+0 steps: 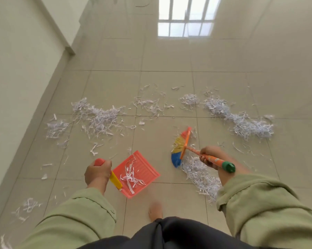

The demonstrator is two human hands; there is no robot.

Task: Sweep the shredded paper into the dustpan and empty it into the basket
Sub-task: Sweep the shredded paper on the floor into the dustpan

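Early stage: left hand (97, 172) grips the orange plastic dustpan (136, 174) with few strips in it, right hand (210, 156) grips the small multicoloured broom (183, 146); most white shredded paper (99, 117) is unswept, basket out of view.

Bare tile floor (169, 56) open ahead, toward the window reflection. Wall (17, 78) closes the left side. Shredded paper (97, 117) lies in a band across the middle, thick at left and right, thin in the centre. Dustpan (136, 174) and broom (180, 150) are low in front, clear tile between them. A bare foot (155, 212) stands just behind that gap.
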